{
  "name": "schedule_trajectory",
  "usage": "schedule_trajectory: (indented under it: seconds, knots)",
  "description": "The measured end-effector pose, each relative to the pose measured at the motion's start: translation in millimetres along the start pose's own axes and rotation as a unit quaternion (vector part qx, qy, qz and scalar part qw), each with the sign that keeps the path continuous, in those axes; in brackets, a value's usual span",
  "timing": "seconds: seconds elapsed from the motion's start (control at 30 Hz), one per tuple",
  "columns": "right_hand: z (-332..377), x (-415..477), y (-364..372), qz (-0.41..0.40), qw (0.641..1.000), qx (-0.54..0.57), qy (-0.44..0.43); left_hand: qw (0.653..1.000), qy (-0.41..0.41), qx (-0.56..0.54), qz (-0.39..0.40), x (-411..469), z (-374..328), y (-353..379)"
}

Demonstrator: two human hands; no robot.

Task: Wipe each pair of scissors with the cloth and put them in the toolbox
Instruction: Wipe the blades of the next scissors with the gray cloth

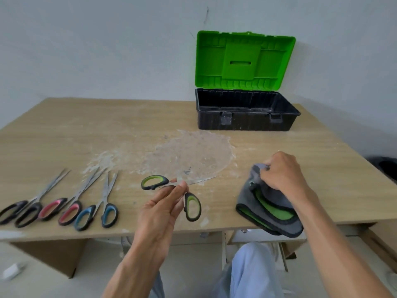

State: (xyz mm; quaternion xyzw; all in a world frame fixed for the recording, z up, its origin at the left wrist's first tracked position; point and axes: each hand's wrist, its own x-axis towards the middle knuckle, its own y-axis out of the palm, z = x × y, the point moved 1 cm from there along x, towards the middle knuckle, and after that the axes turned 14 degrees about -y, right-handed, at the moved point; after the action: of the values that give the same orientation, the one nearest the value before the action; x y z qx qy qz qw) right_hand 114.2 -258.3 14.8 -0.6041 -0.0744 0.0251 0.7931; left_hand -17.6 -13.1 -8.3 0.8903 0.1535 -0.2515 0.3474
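Nearest the table's front edge, the person's left hand (160,208) pinches the green-handled scissors (171,191) near the pivot between thumb and fingertips, holding them just above the table (64,136) with the handles spread and the blades pointing right. To the right, the right hand (283,173) is closed on a bunched corner of the grey cloth (269,208), whose green-lined folds lie at the table edge and hang slightly over it. Along the left front of the table lie three more pairs, well apart from the hands: the black-handled scissors (21,211), the pink-handled scissors (61,211) and the blue-handled scissors (98,214), all with blades pointing away. Further back a pale dusty smear (189,153) spreads across the middle of the wood. At the far right the toolbox (247,112) stands by the wall, its green lid (245,61) upright and its black tub showing no scissors inside.
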Motion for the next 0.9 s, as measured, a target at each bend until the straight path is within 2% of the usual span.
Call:
schedule_trajectory:
  seconds: [0.1, 0.2, 0.33, 0.43, 0.63, 0.9]
  knots:
    - [-1, -1, 2, -0.005, 0.999, -0.036, 0.005, 1.0, -0.006, 0.007, 0.008, 0, 2, 3]
    - [1, -3, 5, 0.031, 0.998, -0.049, 0.003, 1.0, -0.011, 0.007, 0.007, -2, 4, 4]
    - [3, -4, 10, 0.041, 0.997, -0.059, -0.04, 1.0, -0.002, 0.011, -0.001, -5, 2, 2]
    - [-2, 0, 12, 0.016, 0.997, -0.029, -0.066, 1.0, 0.003, 0.012, -0.011, -10, -3, 0]
    - [21, -15, -32, -0.02, 0.983, 0.125, -0.133, 0.998, 0.042, 0.047, -0.026, -27, -14, 6]
    - [71, -46, -95, -0.113, 0.946, 0.129, -0.273, 0.984, 0.135, 0.112, -0.032, -63, -24, 24]
